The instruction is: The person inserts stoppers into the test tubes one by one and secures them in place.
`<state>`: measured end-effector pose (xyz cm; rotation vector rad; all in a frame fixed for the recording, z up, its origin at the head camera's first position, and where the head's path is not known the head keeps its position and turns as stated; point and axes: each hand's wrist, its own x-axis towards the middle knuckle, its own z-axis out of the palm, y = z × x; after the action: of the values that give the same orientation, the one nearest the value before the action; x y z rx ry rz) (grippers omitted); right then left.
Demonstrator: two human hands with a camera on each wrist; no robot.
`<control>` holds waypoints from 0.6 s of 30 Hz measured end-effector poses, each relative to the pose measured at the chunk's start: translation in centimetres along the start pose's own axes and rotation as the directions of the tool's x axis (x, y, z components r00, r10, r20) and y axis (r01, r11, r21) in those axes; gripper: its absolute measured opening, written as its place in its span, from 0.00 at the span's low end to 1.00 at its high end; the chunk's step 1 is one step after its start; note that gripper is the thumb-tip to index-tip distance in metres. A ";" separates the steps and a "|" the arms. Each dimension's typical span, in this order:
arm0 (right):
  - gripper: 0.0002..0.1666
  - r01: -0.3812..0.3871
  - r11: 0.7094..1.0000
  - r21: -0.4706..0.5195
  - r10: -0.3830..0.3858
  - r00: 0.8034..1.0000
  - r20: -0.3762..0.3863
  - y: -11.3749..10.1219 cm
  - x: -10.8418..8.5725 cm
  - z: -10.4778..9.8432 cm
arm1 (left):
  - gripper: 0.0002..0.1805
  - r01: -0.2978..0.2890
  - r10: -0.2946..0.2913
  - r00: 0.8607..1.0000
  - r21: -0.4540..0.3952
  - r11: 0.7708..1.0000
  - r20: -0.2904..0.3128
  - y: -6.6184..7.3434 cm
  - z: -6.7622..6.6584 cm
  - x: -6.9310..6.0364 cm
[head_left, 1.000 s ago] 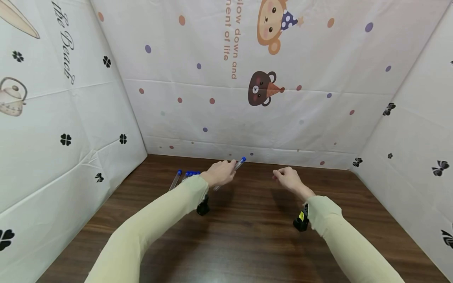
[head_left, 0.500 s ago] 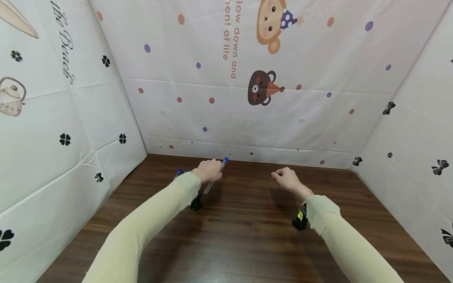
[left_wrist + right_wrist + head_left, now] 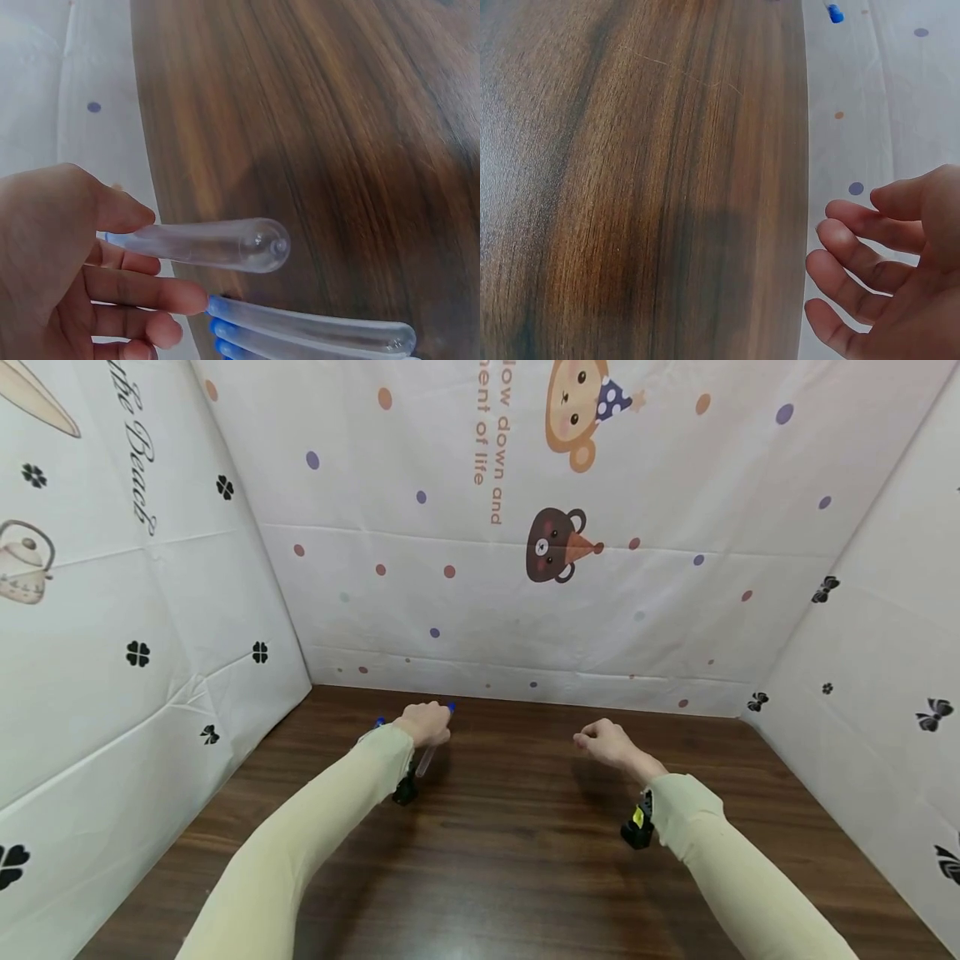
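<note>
My left hand [image 3: 425,724] pinches a clear test tube [image 3: 217,244] with a blue cap between thumb and fingers, above the table's back left. In the left wrist view its rounded end points right, while the cap end is mostly hidden by the hand. Beside and below it several more blue-capped test tubes [image 3: 322,330] lie side by side on the table, close to the fingertips. The head view shows little of these tubes behind the left arm. My right hand [image 3: 609,743] hovers over the back right, fingers loosely curled, holding nothing.
The dark wood-grain table [image 3: 510,860] reaches back to a white printed cloth wall [image 3: 480,610]. Similar cloth walls stand at the left and right. Black wrist cameras [image 3: 637,829] hang under both sleeves.
My left hand has moved left with the test tube, from near the middle toward the other tubes. The right hand has stayed almost still.
</note>
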<state>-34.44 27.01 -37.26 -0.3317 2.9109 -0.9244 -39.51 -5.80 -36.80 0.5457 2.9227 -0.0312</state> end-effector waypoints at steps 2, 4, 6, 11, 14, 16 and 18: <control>0.19 -0.001 1.000 0.007 0.001 1.000 0.014 0.0 -0.1 -0.1 | 0.13 0.006 -0.006 1.000 0.010 1.000 0.017 -0.2 0.1 0.0; 0.18 -0.002 1.000 0.010 0.002 1.000 0.019 0.0 -0.1 0.0 | 0.14 0.009 -0.010 0.999 0.014 1.000 0.033 -0.5 0.3 0.1; 0.18 0.001 1.000 0.008 -0.001 1.000 0.020 0.0 -0.1 0.0 | 0.15 0.008 -0.009 0.999 0.022 1.000 0.035 -0.7 0.6 0.1; 0.18 0.010 1.000 0.006 -0.010 1.000 0.018 -0.3 -0.1 0.0 | 0.17 0.009 -0.010 1.000 0.036 0.999 0.028 -1.2 1.0 0.1; 0.18 0.009 1.000 0.015 -0.010 1.000 0.028 -0.4 -0.2 0.1 | 0.17 0.005 -0.006 0.999 0.037 0.999 0.031 -1.3 1.0 -0.2; 0.18 0.012 1.000 0.016 -0.012 0.999 0.034 -0.4 -0.1 0.1 | 0.17 0.000 -0.002 0.999 0.039 0.999 0.036 -1.4 1.1 -0.3; 0.18 0.006 1.000 0.019 -0.007 0.999 0.040 -0.4 -0.1 0.2 | 0.17 0.000 -0.001 0.999 0.047 0.999 0.040 -1.4 1.2 -0.4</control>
<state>-34.24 26.62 -37.16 -0.3544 2.8646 -0.9351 -39.46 -7.34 -37.96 0.5452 2.8898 -0.1105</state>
